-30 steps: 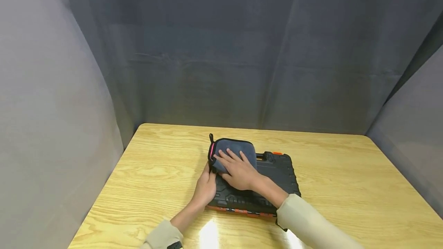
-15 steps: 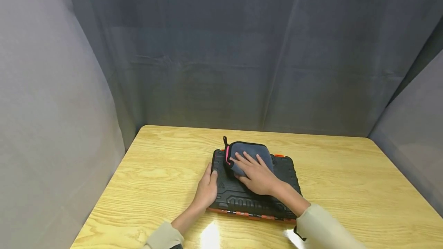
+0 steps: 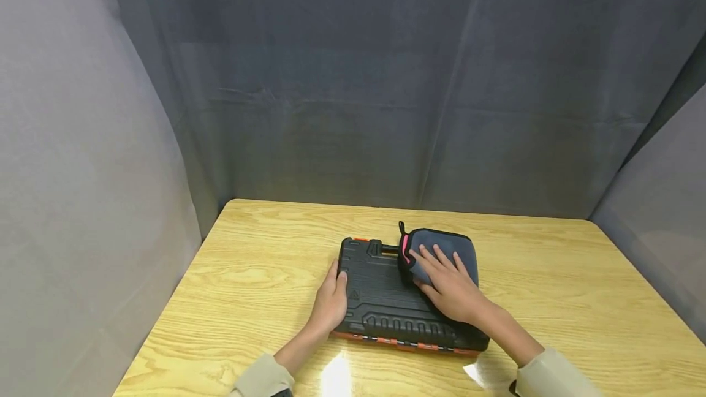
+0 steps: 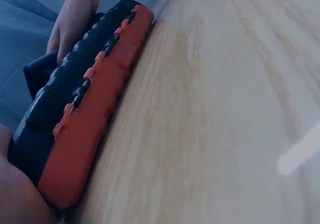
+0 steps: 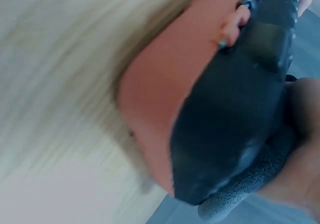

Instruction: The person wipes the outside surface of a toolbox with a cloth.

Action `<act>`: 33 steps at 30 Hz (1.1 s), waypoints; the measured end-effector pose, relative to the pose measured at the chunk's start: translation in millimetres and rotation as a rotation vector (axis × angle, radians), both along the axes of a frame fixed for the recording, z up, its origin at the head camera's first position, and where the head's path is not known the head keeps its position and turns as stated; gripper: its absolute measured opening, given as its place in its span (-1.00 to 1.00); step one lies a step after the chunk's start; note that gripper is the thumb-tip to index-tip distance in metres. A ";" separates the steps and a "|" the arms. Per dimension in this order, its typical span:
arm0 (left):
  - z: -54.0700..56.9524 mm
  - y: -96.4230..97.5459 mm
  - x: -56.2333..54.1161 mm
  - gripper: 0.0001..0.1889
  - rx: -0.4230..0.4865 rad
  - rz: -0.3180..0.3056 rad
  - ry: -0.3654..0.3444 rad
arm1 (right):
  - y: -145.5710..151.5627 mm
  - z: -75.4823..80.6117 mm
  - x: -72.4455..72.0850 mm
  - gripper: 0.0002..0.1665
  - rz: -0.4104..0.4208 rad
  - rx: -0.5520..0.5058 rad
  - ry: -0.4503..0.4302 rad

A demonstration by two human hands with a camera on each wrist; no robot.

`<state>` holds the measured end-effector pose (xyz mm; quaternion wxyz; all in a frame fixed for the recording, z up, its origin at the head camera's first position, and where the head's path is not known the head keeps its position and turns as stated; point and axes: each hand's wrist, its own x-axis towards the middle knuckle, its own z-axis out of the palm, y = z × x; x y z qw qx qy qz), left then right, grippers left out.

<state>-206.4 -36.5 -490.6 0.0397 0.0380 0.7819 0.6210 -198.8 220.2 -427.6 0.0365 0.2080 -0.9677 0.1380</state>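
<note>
A black hard plastic tool case (image 3: 380, 293) with an orange-red base (image 4: 95, 129) lies flat on the table, its handle toward the far side. My left hand (image 3: 329, 302) holds the case's left edge, thumb on the lid's rim and fingers along the side. On the right part of the lid rests a thick folded blue-grey cloth (image 3: 444, 239) with black edging, a pink strip and a small loop. My right hand (image 3: 453, 290) presses it down with fingers spread. In the right wrist view, the fuzzy cloth (image 5: 235, 196) hangs over the case's side.
The wood-grain table (image 3: 259, 250) extends on all sides of the case. Grey cloth screens (image 3: 342, 90) stand behind it and at the left and right. Bright light reflections show on the tabletop near me.
My right hand has slid the cloth from the lid's left side to its right side, uncovering the left part. My left hand stays at the case's left edge.
</note>
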 end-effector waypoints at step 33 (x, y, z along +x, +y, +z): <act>-2.6 0.1 -0.6 -0.44 -0.005 0.015 0.033 | -63.9 -15.8 7.5 -0.35 -0.090 -0.126 -0.008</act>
